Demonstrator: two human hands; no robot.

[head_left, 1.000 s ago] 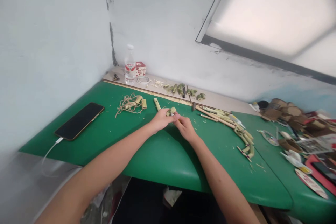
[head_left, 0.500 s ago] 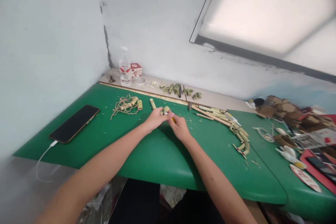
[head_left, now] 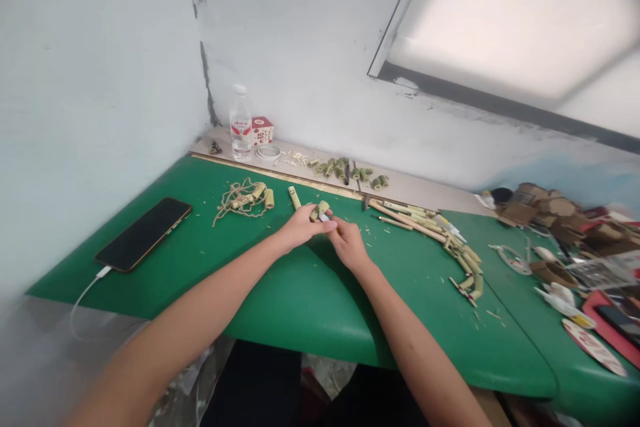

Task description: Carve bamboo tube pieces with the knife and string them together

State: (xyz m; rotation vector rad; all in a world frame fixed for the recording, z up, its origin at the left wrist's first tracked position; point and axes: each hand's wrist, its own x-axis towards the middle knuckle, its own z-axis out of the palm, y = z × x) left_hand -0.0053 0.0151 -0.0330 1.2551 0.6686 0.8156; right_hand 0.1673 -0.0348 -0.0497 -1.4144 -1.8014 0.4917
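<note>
My left hand (head_left: 300, 227) is closed around a short piece of green bamboo (head_left: 323, 207) above the middle of the green table mat (head_left: 200, 280). My right hand (head_left: 349, 245) meets it and grips a small knife (head_left: 325, 217), whose pale blade lies against the bamboo; a bit of yellow handle shows, the rest hidden by fingers. Just behind my left hand is a pale bamboo tube (head_left: 294, 197) with small dark marks near its top. Farther left, brown twine (head_left: 227, 203) lies tangled with several cut bamboo pieces (head_left: 269, 199).
A phone (head_left: 145, 233) on a white cable lies left. Along the back ledge stand a water bottle (head_left: 241, 123), a red-white box (head_left: 263, 131), a tape roll (head_left: 268, 152) and bamboo offcuts (head_left: 341, 167). A hammer (head_left: 367, 201) and jointed bamboo (head_left: 467, 260) lie right, beside cardboard clutter (head_left: 547, 203).
The view has shifted slightly, moving everything a little to the right. The knife blade now shows more clearly against the bamboo, and the right hand has turned slightly. Both grips persist.
</note>
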